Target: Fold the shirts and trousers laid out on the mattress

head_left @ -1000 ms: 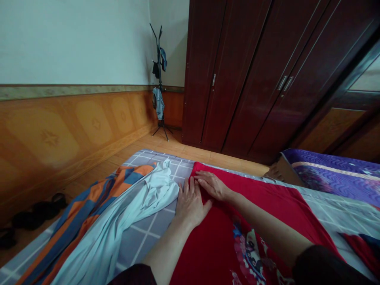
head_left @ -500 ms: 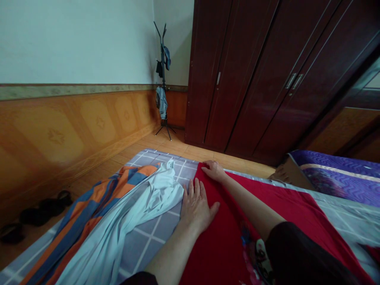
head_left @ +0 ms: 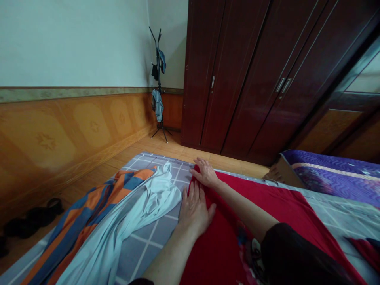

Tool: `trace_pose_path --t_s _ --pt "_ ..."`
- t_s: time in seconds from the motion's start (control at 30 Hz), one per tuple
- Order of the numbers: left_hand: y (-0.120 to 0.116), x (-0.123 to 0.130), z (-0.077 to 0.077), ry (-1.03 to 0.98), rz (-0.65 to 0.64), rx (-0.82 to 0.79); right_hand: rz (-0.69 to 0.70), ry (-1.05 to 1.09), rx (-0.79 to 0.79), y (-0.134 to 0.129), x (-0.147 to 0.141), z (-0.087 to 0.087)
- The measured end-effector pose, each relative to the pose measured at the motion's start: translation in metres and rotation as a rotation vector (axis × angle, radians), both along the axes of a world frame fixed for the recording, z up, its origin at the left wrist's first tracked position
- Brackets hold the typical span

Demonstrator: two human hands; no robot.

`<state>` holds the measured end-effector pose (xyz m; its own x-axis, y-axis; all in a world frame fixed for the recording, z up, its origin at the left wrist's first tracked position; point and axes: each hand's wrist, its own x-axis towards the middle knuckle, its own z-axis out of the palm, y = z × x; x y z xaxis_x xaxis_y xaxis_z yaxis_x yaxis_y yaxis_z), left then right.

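Observation:
A red garment [head_left: 219,241] with a printed picture lies spread on a bed with a grey checked sheet [head_left: 145,243]. My left hand [head_left: 196,209] rests flat on its left edge, fingers stretched out and pointing away from me. Just beyond it, my right hand [head_left: 204,172] lies over the garment's far left corner, its fingers extended. Neither hand grips the cloth. To the left of my left hand lies a crumpled pale blue cloth [head_left: 142,209], and beside that an orange and blue checked cloth [head_left: 97,209]. My right forearm partly hides the print.
Dark red wardrobes [head_left: 231,79] stand past the bed's far edge. A black coat rack [head_left: 158,83] is in the corner. Black shoes [head_left: 32,219] sit on the floor at left. A purple-covered bed [head_left: 332,174] is at right, and a dark red and blue cloth [head_left: 365,249] lies nearer.
My right hand has shifted slightly left along the garment's far edge, closer to my left hand. The left hand stays nearly in place. The camera view has turned slightly.

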<state>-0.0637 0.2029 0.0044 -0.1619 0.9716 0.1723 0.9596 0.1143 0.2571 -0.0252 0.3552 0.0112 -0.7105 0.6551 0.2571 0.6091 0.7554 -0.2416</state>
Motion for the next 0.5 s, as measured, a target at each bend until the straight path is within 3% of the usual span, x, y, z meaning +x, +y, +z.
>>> trace_pose_path --t_s 0.1,0.17,0.37,0.43,0.5 --pt "-0.001 0.000 -0.001 0.030 -0.034 0.040 0.196 -0.069 -0.015 -0.025 0.023 -0.007" --pt "-0.001 0.000 -0.002 0.045 -0.041 0.033 0.207 -0.114 -0.019 -0.022 0.041 -0.010" --pt "0.001 0.000 -0.002 0.089 -0.007 -0.045 -0.207 -0.145 0.022 0.027 0.091 0.004" --pt "0.001 0.001 -0.001 0.113 -0.006 -0.044 -0.280 -0.143 0.046 0.019 0.105 0.004" --pt "0.000 0.001 -0.002 0.138 -0.011 -0.039 -0.256 -0.162 0.052 -0.001 0.120 -0.001"
